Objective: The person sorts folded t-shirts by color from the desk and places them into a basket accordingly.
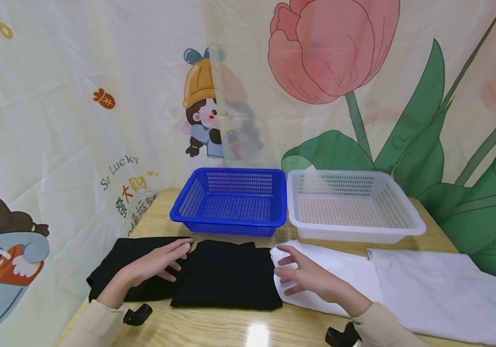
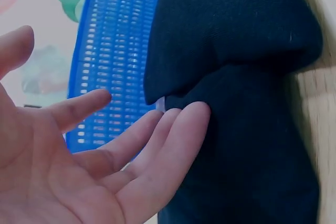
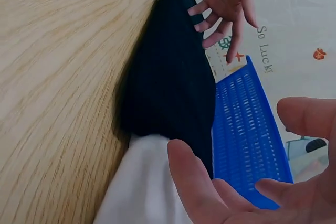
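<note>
Wood-grain table [image 1: 213,325] before tulip-printed curtain [image 1: 330,53], left hand [image 1: 154,264] spread over black cloth [image 1: 128,248], right hand [image 1: 306,275] spread over white cloth [image 1: 352,270]

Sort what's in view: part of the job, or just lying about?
Likely in the job:
left black cloth, right black cloth
left white cloth, right white cloth
blue basket, white basket
left hand, right hand

Just around:
printed backdrop
wooden table
black wrist devices
</note>
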The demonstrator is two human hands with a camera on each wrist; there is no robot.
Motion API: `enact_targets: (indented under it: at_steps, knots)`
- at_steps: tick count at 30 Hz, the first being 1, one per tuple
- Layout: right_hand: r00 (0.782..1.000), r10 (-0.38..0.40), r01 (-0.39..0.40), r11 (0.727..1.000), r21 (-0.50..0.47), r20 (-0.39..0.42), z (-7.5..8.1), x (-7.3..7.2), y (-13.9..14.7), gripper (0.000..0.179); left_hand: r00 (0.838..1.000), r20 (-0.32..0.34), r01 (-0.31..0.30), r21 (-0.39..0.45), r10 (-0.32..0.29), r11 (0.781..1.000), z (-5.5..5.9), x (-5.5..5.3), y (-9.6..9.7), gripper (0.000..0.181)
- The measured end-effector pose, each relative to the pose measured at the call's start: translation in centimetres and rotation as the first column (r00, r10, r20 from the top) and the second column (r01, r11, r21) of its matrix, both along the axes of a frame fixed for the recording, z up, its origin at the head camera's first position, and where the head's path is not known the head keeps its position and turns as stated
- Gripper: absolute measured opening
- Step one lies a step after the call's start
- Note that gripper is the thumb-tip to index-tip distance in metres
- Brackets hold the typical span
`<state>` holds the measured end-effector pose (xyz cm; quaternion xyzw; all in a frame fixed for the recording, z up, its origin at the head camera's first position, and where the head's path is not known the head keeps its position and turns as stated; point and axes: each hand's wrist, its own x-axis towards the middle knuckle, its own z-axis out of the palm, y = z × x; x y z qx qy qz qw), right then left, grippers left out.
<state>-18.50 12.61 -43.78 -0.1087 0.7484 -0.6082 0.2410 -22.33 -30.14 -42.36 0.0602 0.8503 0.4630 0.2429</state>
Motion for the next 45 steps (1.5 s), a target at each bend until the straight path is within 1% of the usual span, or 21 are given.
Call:
enact_targets:
  at_steps: [3, 7, 9, 12, 17, 19, 23, 26, 30, 35, 38, 42, 45]
  knots:
    - [0.998, 0.007, -0.003, 0.998, -0.066, 0.063, -0.2, -0.3, -0.7, 0.08, 0.999, 0.051, -0.012, 0.029, 0.011, 1.0, -0.1, -0.1, 0.1, 0.078]
    - [0.992, -0.009, 0.022, 0.994, -0.111, 0.123, -0.4, -0.6, -1.3, 0.082, 0.994, 0.101, -0.031, 0.039, 0.027, 0.999, 0.0, -0.4, 0.4, 0.081]
    - [0.989, -0.022, 0.039, 0.993, -0.114, 0.144, -0.5, -0.6, -1.6, 0.082, 0.992, 0.12, -0.036, 0.041, 0.03, 0.999, 0.0, -0.5, 0.6, 0.083]
    - [0.985, -0.037, 0.056, 0.993, -0.107, 0.167, -0.5, -0.7, -1.9, 0.083, 0.988, 0.143, -0.065, 0.049, 0.057, 0.997, 0.0, -0.7, 0.8, 0.088]
    - [0.982, -0.051, 0.065, 0.995, -0.07, 0.184, -0.3, -0.9, -2.1, 0.083, 0.979, 0.169, -0.125, 0.077, 0.111, 0.989, 0.2, -0.7, 0.8, 0.093]
    - [0.98, -0.058, 0.068, 0.997, -0.047, 0.189, -0.2, -1.1, -2.1, 0.082, 0.977, 0.177, -0.138, 0.084, 0.122, 0.987, 0.3, -0.7, 0.8, 0.093]
    - [0.976, -0.075, 0.079, 0.997, -0.011, 0.206, 0.2, -1.3, -1.9, 0.082, 0.978, 0.175, -0.125, 0.054, 0.114, 0.991, 0.5, -0.7, 0.9, 0.093]
    - [0.974, -0.083, 0.084, 0.996, 0.004, 0.213, 0.4, -1.5, -1.9, 0.083, 0.983, 0.156, -0.097, 0.013, 0.094, 0.995, 0.6, -0.9, 1.1, 0.093]
    - [0.972, -0.093, 0.094, 0.996, 0.009, 0.217, 0.4, -1.5, -1.8, 0.081, 0.985, 0.145, -0.088, -0.009, 0.089, 0.996, 0.5, -1.2, 1.4, 0.088]
    - [0.972, -0.066, 0.071, 0.997, -0.015, 0.226, 0.1, -1.5, -1.8, 0.08, 0.981, 0.167, -0.103, 0.02, 0.098, 0.994, 0.3, -1.3, 1.6, 0.087]
    - [0.969, -0.044, 0.055, 0.998, -0.04, 0.243, -0.1, -1.6, -2.0, 0.079, 0.977, 0.186, -0.113, 0.042, 0.103, 0.993, 0.1, -1.4, 1.5, 0.083]
    - [0.961, -0.017, 0.042, 0.995, -0.086, 0.275, -0.4, -1.8, -2.8, 0.081, 0.976, 0.197, -0.105, 0.071, 0.089, 0.992, -0.2, -1.5, 1.4, 0.077]
    - [0.959, -0.003, 0.037, 0.993, -0.112, 0.284, -0.7, -1.9, -3.4, 0.083, 0.977, 0.199, -0.098, 0.095, 0.077, 0.991, -0.5, -1.4, 1.3, 0.076]
